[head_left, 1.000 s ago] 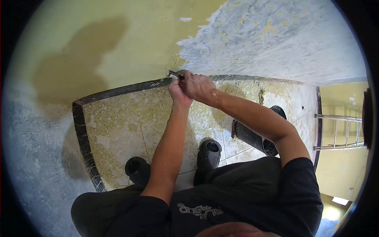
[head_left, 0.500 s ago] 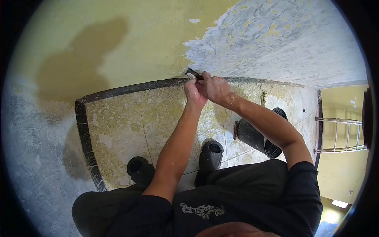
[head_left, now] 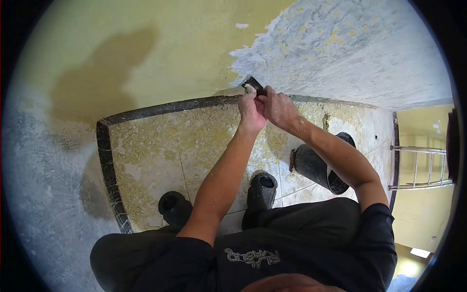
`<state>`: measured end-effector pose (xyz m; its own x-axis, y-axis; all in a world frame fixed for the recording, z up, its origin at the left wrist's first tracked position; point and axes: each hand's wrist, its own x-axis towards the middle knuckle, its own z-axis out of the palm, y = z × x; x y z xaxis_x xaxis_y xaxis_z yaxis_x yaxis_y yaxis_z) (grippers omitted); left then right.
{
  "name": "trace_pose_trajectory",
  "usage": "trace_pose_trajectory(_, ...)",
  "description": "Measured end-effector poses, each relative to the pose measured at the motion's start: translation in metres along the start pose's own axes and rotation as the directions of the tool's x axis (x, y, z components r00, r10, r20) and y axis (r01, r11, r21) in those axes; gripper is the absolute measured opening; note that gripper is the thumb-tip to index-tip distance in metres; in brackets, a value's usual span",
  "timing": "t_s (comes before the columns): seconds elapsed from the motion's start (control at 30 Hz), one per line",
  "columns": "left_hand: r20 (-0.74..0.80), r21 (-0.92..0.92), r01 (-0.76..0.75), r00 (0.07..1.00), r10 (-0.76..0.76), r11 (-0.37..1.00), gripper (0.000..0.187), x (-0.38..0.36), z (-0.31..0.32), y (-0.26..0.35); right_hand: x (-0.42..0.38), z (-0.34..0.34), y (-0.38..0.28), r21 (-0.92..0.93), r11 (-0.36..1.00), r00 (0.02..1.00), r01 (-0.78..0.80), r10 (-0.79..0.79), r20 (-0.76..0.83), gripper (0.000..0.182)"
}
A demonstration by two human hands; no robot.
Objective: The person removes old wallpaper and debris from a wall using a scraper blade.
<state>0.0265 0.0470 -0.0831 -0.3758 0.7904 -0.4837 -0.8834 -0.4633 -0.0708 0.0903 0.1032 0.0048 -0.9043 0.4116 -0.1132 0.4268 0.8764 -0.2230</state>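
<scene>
A dark scraper (head_left: pixel 256 85) is at the foot of the wall, its blade at the edge between the yellow paint (head_left: pixel 194 68) and the bared grey-white patch (head_left: pixel 311 53). My right hand (head_left: pixel 282 111) is closed around the scraper's handle. Close against it, my left hand (head_left: pixel 251 111) grips the scraper too, its thumb pale with dust near the blade. The fingers under the tool are partly hidden.
Paint flakes cover the tiled floor (head_left: pixel 151 160), bordered by a dark skirting strip (head_left: pixel 165 108). A black bucket (head_left: pixel 311 163) lies tilted by my right arm. Dark shoes (head_left: pixel 262 192) are below my arms. A ladder (head_left: pixel 421 149) appears at far right.
Both hands and the scraper have shifted slightly to the right along the wall's base, and the blade shows more broadly. The grip looks the same.
</scene>
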Motion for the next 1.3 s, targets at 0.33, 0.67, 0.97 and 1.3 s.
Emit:
trace_pose_trajectory(0.33, 0.028, 0.059, -0.219, 0.976, 0.218, 0.974, 0.028, -0.052, 0.033, 0.054, 0.022, -0.012, -0.055, 0.005, 0.97, 0.958, 0.243, -0.239, -0.159, 0.033)
trace_pose_trajectory(0.67, 0.225, 0.495, -0.536, 0.839, 0.495, 0.683, 0.022, -0.076, 0.08, -0.043, -0.05, -0.055, 0.012, 0.785, 0.613, 0.994, 0.092, -0.004, -0.114, 0.046)
trace_pose_trajectory(0.97, 0.418, 0.717, -0.669, 0.637, 0.647, 0.195, 0.029, -0.096, 0.144, -0.026, -0.041, -0.114, -0.014, 0.967, 0.256, 0.998, -0.014, 0.069, -0.004, 0.059)
trace_pose_trajectory(1.3, 0.335, 0.868, -0.48, 0.752, 0.568, 0.124, 0.034, -0.083, 0.125, -0.005, -0.018, -0.05, -0.018, 0.946, 0.314, 0.972, 0.08, 0.187, -0.144, 0.044)
